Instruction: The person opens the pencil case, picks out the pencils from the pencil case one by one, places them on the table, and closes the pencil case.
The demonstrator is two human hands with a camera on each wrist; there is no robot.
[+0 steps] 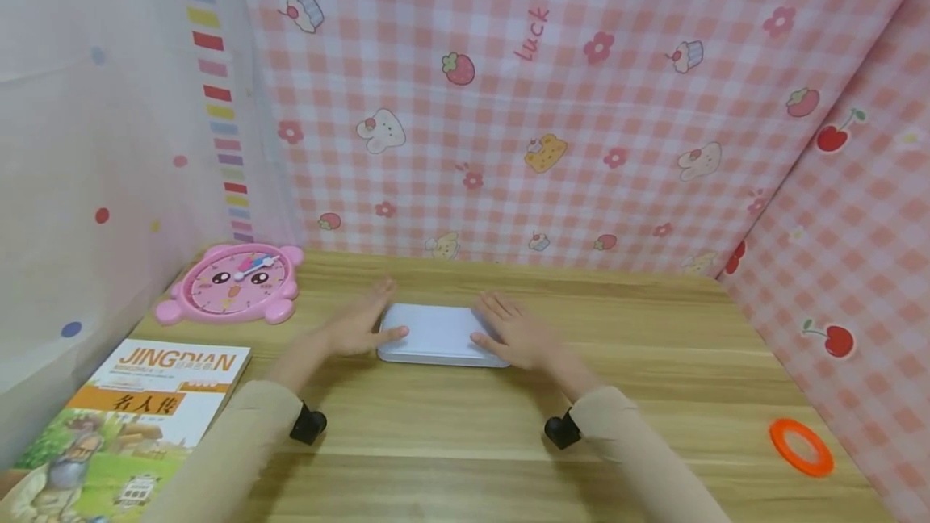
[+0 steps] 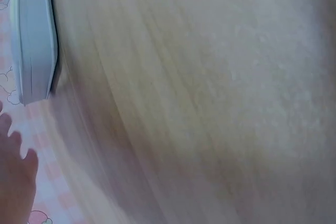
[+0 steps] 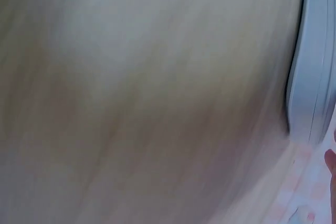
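A white rectangular case (image 1: 439, 333) with rounded corners lies flat on the wood-grain table (image 1: 436, 434), its long side crosswise before the person. At its nine o'clock end is the left hand (image 1: 358, 331), open, with straight fingers toward one o'clock and the thumb reaching over the top of the case. At its three o'clock end is the right hand (image 1: 525, 337), likewise open — straight fingers and thumb lie across that end, pointing toward ten o'clock. Whether the hands press on the case or merely touch it cannot be told.

In the left wrist view the case sits at ten o'clock and the left hand, fingers spread, at eight; in the right wrist view the case is near two o'clock, a seam running along its side.

From the case, a pink toy clock (image 1: 234, 293) lies between nine and ten o'clock, an illustrated book titled JINGDIAN (image 1: 156, 418) between eight and nine, and an orange ring (image 1: 821, 465) well apart, between three and four. Beyond, at twelve o'clock — a pink gingham cloth (image 1: 501, 111) printed with strawberries, flowers and cupcakes.
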